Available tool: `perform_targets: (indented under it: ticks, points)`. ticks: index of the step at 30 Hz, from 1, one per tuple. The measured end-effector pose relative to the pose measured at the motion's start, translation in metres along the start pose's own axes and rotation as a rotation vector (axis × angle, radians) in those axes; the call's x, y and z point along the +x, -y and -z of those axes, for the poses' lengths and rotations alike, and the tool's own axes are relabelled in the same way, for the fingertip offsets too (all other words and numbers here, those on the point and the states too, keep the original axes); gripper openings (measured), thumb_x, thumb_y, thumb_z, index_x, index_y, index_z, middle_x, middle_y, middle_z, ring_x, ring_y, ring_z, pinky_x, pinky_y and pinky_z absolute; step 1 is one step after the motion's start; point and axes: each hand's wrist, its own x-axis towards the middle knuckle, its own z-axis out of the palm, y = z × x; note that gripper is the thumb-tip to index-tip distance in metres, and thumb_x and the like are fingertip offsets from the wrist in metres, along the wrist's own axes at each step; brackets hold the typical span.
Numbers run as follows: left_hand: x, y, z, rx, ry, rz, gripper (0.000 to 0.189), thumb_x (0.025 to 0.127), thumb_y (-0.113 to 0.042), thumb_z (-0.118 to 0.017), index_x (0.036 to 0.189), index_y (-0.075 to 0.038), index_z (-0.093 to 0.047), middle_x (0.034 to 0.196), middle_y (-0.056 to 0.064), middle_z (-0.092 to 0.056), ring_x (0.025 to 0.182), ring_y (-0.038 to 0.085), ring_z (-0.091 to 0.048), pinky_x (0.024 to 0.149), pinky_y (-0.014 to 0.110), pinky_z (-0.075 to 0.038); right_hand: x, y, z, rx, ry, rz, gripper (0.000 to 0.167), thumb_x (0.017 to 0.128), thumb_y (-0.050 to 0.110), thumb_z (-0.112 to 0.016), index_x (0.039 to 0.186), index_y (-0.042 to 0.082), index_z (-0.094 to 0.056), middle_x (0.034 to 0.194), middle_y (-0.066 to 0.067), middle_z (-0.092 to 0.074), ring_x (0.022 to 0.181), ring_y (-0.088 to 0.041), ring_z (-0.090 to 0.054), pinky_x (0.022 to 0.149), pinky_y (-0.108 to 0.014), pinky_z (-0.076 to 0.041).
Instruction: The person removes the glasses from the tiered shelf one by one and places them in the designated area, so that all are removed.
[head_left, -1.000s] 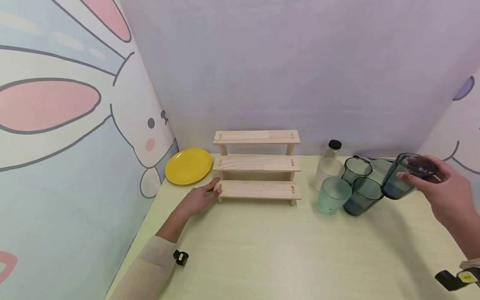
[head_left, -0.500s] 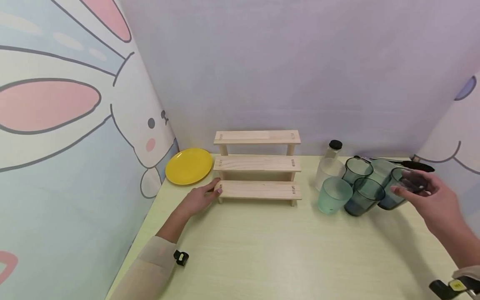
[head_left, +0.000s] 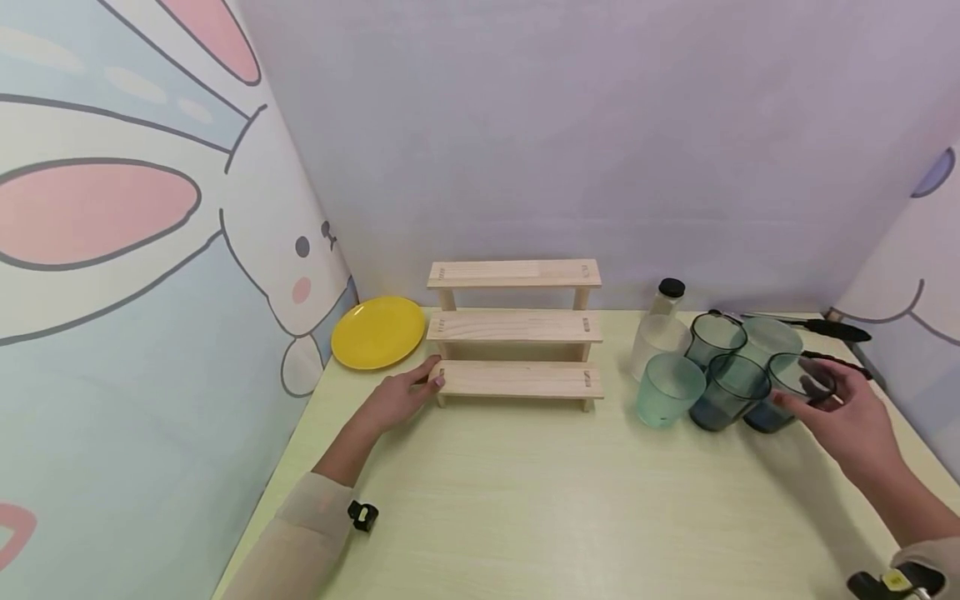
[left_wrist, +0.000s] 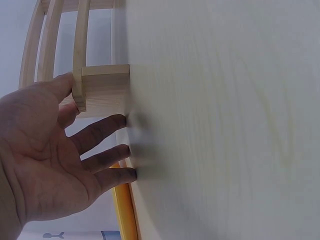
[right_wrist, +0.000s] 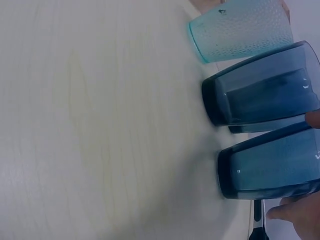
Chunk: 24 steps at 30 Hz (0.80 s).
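My left hand (head_left: 397, 404) holds the left end of the lowest step of a three-tier wooden display rack (head_left: 517, 379). In the left wrist view, thumb and forefinger are at the board's end, while the other fingers reach down to the tabletop. At the right, my right hand (head_left: 855, 425) grips a blue-tinted drinking glass (right_wrist: 275, 167) near its rim. The glass stands nearly upright, its base close to the tabletop. Beside it is a similar blue glass (head_left: 723, 404), then a pale green textured tumbler (head_left: 666, 396).
Behind these are another dark-rimmed glass (head_left: 716, 337), a green tumbler (head_left: 772, 335) and a clear bottle with black cap (head_left: 670, 288). A black-handled utensil (head_left: 836, 329) lies along the back wall. A yellow plate (head_left: 377, 333) sits left of the rack, near the left wall.
My right hand has brought the blue glass down and left, from a tilted hold above the table to beside the other blue glass. My left hand has stayed at the rack.
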Motion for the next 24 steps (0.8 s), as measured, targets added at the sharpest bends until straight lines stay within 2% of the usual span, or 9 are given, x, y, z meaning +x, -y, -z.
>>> perform_targets:
  ticks: [6, 11, 14, 17, 19, 22, 24]
  points:
    - [0.001, 0.0, 0.001, 0.008, -0.002, -0.003, 0.076, 0.112, -0.066, -0.052, 0.175, -0.031, -0.033, 0.173, 0.018, -0.046, 0.154, 0.05, -0.051, 0.122, 0.069, -0.044, 0.001, -0.001, -0.002, -0.015, 0.029, 0.04, 0.063, 0.096, 0.008, -0.087, 0.14, 0.042, -0.056, 0.12, 0.041, -0.056, 0.101, 0.026, -0.055, 0.076, 0.0, -0.049]
    - [0.0, 0.001, 0.002, 0.002, -0.001, -0.002, 0.075, 0.112, -0.066, -0.052, 0.175, -0.031, -0.033, 0.173, 0.019, -0.045, 0.154, 0.05, -0.051, 0.122, 0.069, -0.044, 0.003, 0.0, -0.003, 0.004, 0.055, 0.064, 0.068, 0.097, 0.003, -0.084, 0.141, 0.042, -0.05, 0.126, 0.042, -0.055, 0.107, 0.028, -0.052, 0.083, 0.003, -0.046]
    - [0.001, 0.001, 0.003, 0.001, 0.002, 0.002, 0.075, 0.112, -0.066, -0.051, 0.175, -0.032, -0.032, 0.173, 0.019, -0.046, 0.154, 0.051, -0.051, 0.122, 0.069, -0.044, 0.004, -0.001, -0.004, 0.013, 0.075, 0.08, 0.077, 0.099, 0.001, -0.081, 0.156, 0.035, -0.043, 0.132, 0.042, -0.053, 0.112, 0.027, -0.051, 0.086, 0.003, -0.046]
    - [0.001, 0.001, 0.004, 0.006, 0.005, -0.002, 0.075, 0.112, -0.066, -0.051, 0.175, -0.032, -0.032, 0.173, 0.017, -0.047, 0.155, 0.051, -0.05, 0.122, 0.069, -0.044, 0.004, -0.001, -0.005, 0.007, 0.09, 0.076, 0.09, 0.102, 0.001, -0.078, 0.172, 0.024, -0.026, 0.143, 0.038, -0.05, 0.119, 0.026, -0.049, 0.089, 0.003, -0.045]
    - [0.001, 0.0, 0.006, 0.005, 0.001, -0.009, 0.076, 0.112, -0.066, -0.052, 0.176, -0.031, -0.033, 0.172, 0.018, -0.049, 0.156, 0.05, -0.049, 0.123, 0.069, -0.043, 0.004, 0.0, -0.005, -0.013, 0.102, 0.075, 0.096, 0.105, 0.005, -0.075, 0.178, 0.018, -0.014, 0.156, 0.031, -0.048, 0.126, 0.026, -0.046, 0.091, 0.004, -0.044]
    - [0.001, -0.002, 0.012, -0.012, -0.024, -0.036, 0.079, 0.111, -0.064, -0.056, 0.176, -0.024, -0.033, 0.171, 0.018, -0.05, 0.157, 0.048, -0.049, 0.124, 0.068, -0.043, 0.003, 0.004, -0.004, -0.025, 0.115, 0.078, 0.093, 0.11, 0.009, -0.068, 0.179, 0.023, -0.008, 0.172, 0.024, -0.038, 0.132, 0.027, -0.043, 0.092, 0.005, -0.041]
    - [0.001, -0.004, 0.018, -0.006, -0.064, -0.059, 0.082, 0.111, -0.062, -0.059, 0.175, -0.019, -0.033, 0.172, 0.019, -0.048, 0.159, 0.046, -0.046, 0.126, 0.066, -0.042, 0.003, 0.008, -0.002, -0.051, 0.122, 0.091, 0.089, 0.113, 0.015, -0.064, 0.179, 0.029, -0.006, 0.178, 0.022, -0.03, 0.138, 0.026, -0.04, 0.093, 0.004, -0.038]
